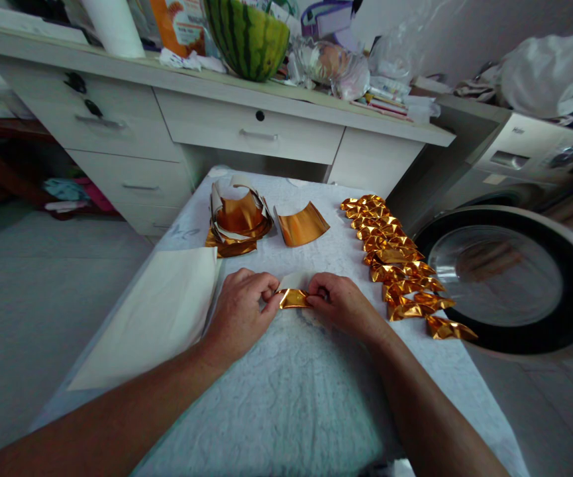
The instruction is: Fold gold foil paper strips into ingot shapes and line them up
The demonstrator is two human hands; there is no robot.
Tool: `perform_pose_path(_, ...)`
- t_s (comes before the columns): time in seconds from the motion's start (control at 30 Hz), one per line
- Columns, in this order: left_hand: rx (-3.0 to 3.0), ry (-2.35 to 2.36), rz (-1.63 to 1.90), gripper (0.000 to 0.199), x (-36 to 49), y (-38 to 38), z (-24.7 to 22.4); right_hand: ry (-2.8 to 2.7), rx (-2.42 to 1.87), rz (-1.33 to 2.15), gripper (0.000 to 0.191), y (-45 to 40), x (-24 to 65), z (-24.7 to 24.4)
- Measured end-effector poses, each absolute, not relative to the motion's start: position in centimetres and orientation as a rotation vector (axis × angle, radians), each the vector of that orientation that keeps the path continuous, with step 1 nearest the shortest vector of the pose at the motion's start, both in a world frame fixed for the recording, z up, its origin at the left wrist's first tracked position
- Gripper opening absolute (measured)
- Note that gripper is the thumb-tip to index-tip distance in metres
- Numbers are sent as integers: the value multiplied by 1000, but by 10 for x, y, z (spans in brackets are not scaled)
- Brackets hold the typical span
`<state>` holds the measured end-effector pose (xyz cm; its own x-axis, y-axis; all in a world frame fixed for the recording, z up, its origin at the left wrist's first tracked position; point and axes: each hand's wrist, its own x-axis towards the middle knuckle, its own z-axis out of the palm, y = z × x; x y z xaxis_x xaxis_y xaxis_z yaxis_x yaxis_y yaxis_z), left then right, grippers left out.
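A small sheet of gold foil paper (294,299), its lower edge folded over and its pale side showing behind, lies between my hands on the cloth-covered table (286,397). My left hand (244,308) pinches its left end. At the right end the fingers of my right hand (338,301) are closed on it. Beyond them rests a single curved gold sheet (302,225), with a curled stack of gold sheets (239,218) to its left. Rows of folded gold pieces (390,248) run down the table's right side.
White paper (152,318) lies by my left forearm. Behind the table stands a white desk (207,126) bearing a cut watermelon (249,40) and plastic bags. A washing machine's open round door (505,278) is close to the table's right edge.
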<state>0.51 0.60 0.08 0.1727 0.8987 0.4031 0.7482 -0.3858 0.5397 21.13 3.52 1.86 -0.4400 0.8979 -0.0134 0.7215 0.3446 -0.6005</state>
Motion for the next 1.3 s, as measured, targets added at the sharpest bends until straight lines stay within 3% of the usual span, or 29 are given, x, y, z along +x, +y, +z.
perform_pose_path(1.3,2177,1617,1006,4,3,5,0,-2310,-1464,755,10,33,212,21)
